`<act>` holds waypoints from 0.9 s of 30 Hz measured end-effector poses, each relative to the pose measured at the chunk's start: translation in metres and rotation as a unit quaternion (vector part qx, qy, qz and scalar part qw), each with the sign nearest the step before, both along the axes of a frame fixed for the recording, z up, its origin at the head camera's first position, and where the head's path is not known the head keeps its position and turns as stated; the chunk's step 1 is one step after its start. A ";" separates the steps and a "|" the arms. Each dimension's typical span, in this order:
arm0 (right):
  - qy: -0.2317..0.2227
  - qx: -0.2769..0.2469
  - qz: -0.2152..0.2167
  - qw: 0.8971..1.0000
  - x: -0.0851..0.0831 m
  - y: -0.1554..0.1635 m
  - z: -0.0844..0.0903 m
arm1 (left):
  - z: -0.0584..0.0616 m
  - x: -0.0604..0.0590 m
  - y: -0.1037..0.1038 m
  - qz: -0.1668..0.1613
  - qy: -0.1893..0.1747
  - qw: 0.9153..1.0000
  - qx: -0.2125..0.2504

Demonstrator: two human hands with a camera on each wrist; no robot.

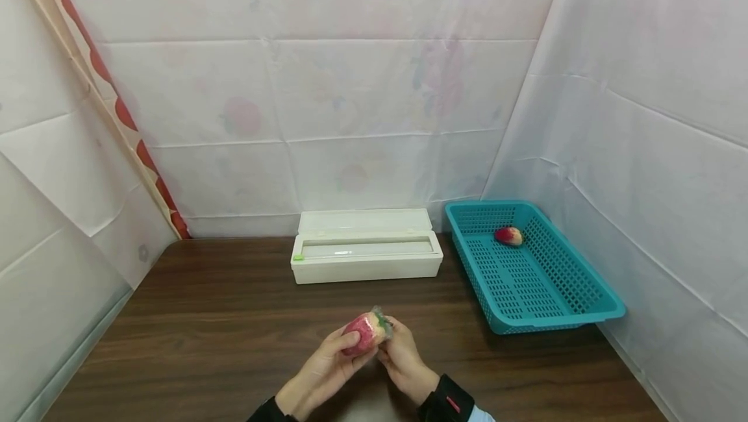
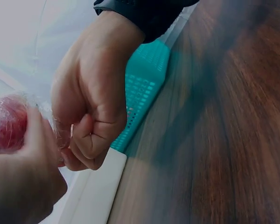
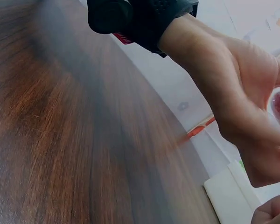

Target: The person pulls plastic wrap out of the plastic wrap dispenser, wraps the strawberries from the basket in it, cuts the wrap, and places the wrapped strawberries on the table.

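**Red fruit in clear film, held in both hands**

Red and pink, the wrapped strawberry (image 1: pixel 363 333) sits low in the middle of the head view, lifted just above the table (image 1: pixel 222 344). Clear film covers it, bunched at its upper right end. The left hand (image 1: pixel 323 367) cups it from below and the left, fingers curled round the fruit. The right hand (image 1: pixel 403 357) meets it from the right, fingers (image 2: pixel 86 140) bent tight and pinching the film. Dark cuffs show at both wrists.

Behind the hands, at centre frame, a white dispenser box (image 1: pixel 366 254) lies on the table with its lid open against the back wall. To its right a teal basket (image 1: pixel 549 318) stands along the right wall, with a second strawberry (image 1: pixel 509 235) lying in its far end.
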State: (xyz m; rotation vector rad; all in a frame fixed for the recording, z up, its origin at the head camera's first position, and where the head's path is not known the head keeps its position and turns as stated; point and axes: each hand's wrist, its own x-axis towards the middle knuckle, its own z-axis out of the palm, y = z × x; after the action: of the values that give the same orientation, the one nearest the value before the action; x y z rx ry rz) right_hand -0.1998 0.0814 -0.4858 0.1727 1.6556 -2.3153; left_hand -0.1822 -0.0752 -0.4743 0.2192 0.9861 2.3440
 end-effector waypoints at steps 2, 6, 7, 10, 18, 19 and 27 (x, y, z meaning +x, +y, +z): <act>-0.001 0.012 -0.006 1.000 0.000 0.000 0.001 | -0.001 0.000 0.002 0.011 0.011 0.999 -0.034; -0.001 0.040 -0.017 0.999 -0.001 0.000 0.002 | -0.004 0.002 0.006 0.039 0.029 0.992 -0.117; 0.000 0.045 -0.017 0.999 -0.001 0.001 0.002 | -0.004 0.003 0.007 0.047 0.029 0.989 -0.135; 0.001 0.051 -0.007 0.999 -0.002 0.002 0.003 | -0.006 0.005 0.009 0.065 0.034 0.983 -0.170; 0.012 0.073 -0.009 0.997 -0.003 0.004 0.001 | -0.007 0.009 0.016 0.103 0.037 0.972 -0.207; 0.021 0.089 -0.022 0.996 -0.003 0.004 0.000 | -0.007 0.009 0.016 0.106 0.038 0.971 -0.210; 0.107 0.059 -0.094 0.988 -0.010 0.007 0.002 | -0.008 0.012 0.020 0.135 0.043 0.961 -0.236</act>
State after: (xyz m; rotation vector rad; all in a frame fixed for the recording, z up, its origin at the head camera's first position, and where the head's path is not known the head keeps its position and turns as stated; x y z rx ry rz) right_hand -0.2097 0.0887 -0.4842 0.1138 1.9591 -2.4477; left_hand -0.1705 -0.0556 -0.4824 -0.0049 1.6713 2.2614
